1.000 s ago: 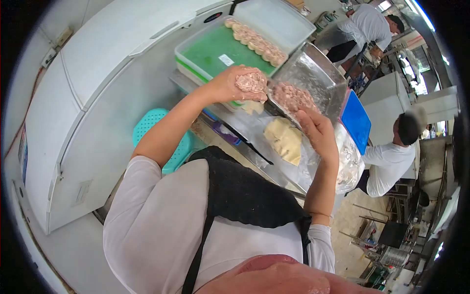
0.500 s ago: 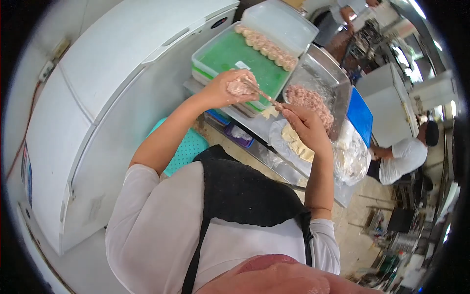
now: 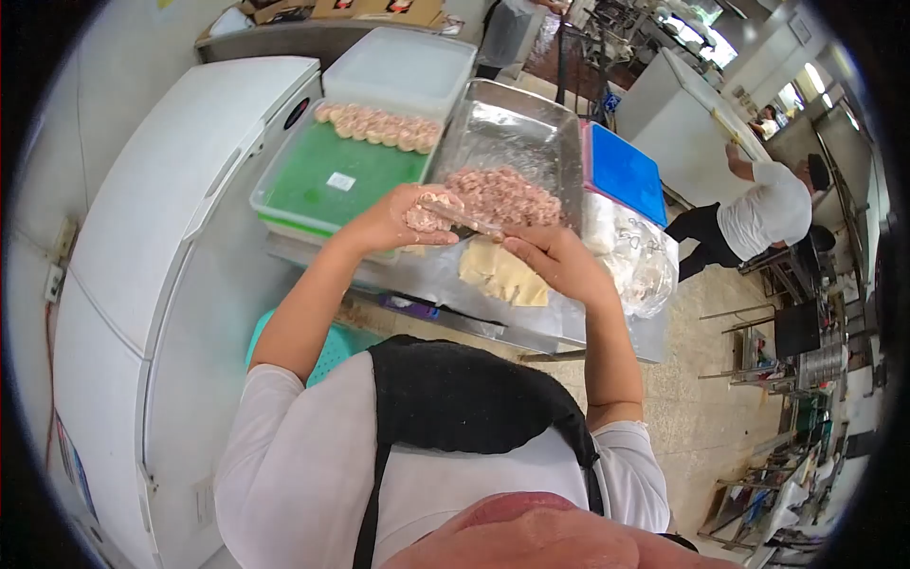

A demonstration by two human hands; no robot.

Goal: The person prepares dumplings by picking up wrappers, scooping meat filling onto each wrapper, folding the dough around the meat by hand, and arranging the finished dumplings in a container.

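Observation:
My left hand point(image 3: 393, 223) is cupped around a dumpling point(image 3: 431, 211) with pinkish minced meat showing on top. In my right hand point(image 3: 559, 261) is a narrow, flat spatula point(image 3: 471, 222), smeared with filling, its tip lying against the meat. Close below my right hand rests a pile of pale yellow wrappers point(image 3: 498, 272). Behind both hands, a steel tray point(image 3: 517, 109) holds a heap of minced meat point(image 3: 502, 197). To its left, rows of finished dumplings point(image 3: 379, 128) line the far side of a green-bottomed plastic container point(image 3: 303, 180).
A translucent lid or box point(image 3: 398, 71) stands behind the container. Right of the tray are a blue lid point(image 3: 626, 173) and plastic-wrapped packages point(image 3: 630, 256). A white freezer point(image 3: 180, 190) is at my left, a turquoise basket point(image 3: 332, 356) below. A co-worker point(image 3: 768, 209) bends at the right.
My view has swung, so the table appears lower and more level. The spatula stays at the dumpling in my left hand, lying flatter across it.

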